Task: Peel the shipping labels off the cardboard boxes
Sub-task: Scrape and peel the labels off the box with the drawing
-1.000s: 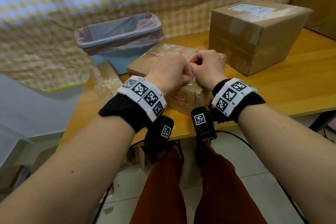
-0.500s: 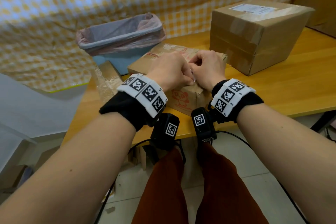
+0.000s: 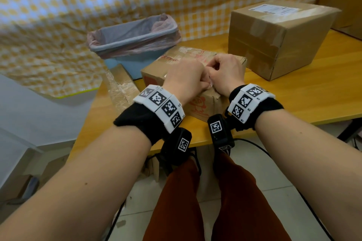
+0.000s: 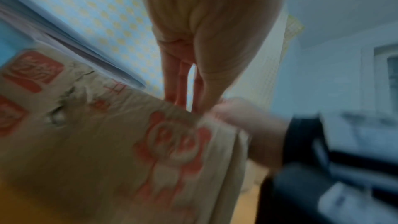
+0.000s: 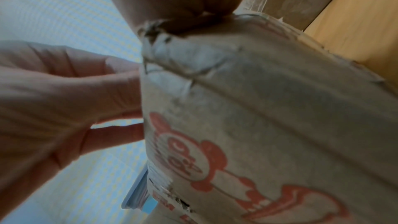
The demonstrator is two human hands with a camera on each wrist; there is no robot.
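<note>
While both hands work close together on top of the small cardboard box [image 3: 203, 103], the left hand [image 3: 186, 80] and the right hand [image 3: 225, 72] meet at its near top edge, with knuckles almost touching. This box has red printed drawings on its side and stands near the front edge of the wooden bench [image 3: 293, 96]. Between the two hands a small white piece, the shipping label [image 3: 211, 83], stands up from the box top. The grip of the right hand is together, its fingers curled and pinching at this label. The fingers of the left hand are also curled down to the same spot, but I cannot tell if they pinch the label or only press on the cardboard; in the left wrist view the fingertips [image 4: 178, 98] reach the top edge of the box [image 4: 107, 151], and the picture is blurred. In the right wrist view the torn, crushed corner of the box [image 5: 247, 108] fills the frame, with the left hand [image 5: 53, 100] beside it. A larger cardboard box [image 3: 274, 41] stands well apart to the right, further back on the bench, and a white label [image 3: 274, 9] lies flat on its top. A blue waste bin [image 3: 133, 45] with a pink bag stands behind the small box, and a flat piece of cardboard with tape [image 3: 121, 84] lies to its left
</note>
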